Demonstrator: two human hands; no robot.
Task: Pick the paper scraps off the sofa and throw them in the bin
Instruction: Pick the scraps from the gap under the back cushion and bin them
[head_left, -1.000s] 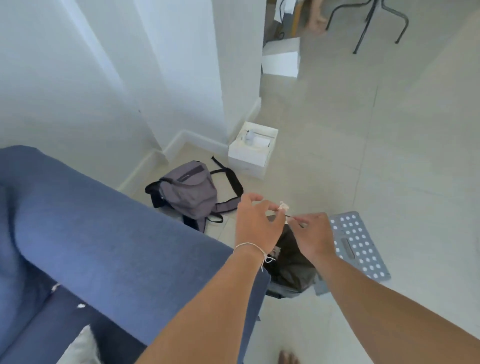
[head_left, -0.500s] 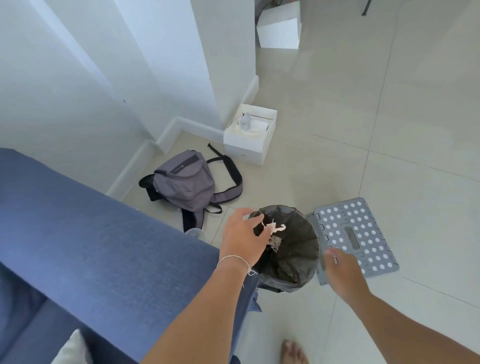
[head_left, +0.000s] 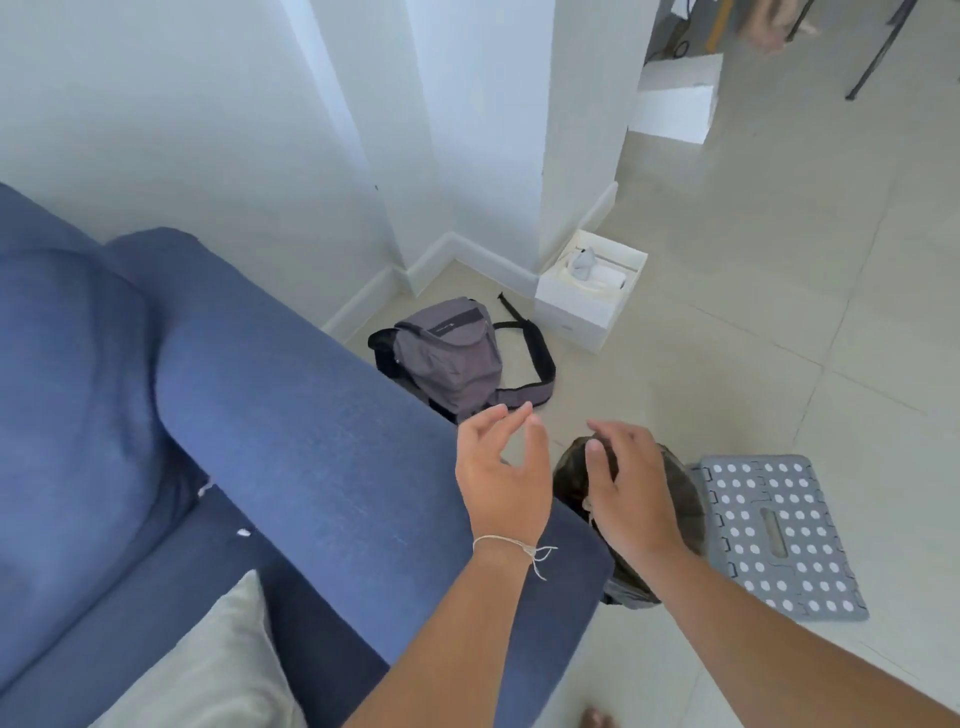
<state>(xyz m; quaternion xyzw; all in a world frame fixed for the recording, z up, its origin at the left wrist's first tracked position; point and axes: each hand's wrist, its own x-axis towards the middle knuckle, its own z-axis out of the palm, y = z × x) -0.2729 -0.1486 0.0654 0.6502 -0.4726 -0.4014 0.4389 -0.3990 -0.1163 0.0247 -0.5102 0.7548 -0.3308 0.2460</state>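
Bright, soft daylight; wide-angle edge distortion.

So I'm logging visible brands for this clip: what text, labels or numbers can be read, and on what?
None can be read.
Grey fabric backpack: small pale mark on its flap, too blurred to read.
White open cardboard box: faint mark on its side, too small to read.

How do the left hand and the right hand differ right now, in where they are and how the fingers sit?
The left hand hangs over the end of the blue sofa arm, beside the bin; the right hand is directly over the bin's mouth. The left hand's fingers curl loosely toward the thumb; the right hand's lie flatter, spread palm-down. The left wrist wears a thin string; the right is bare. Both look empty.
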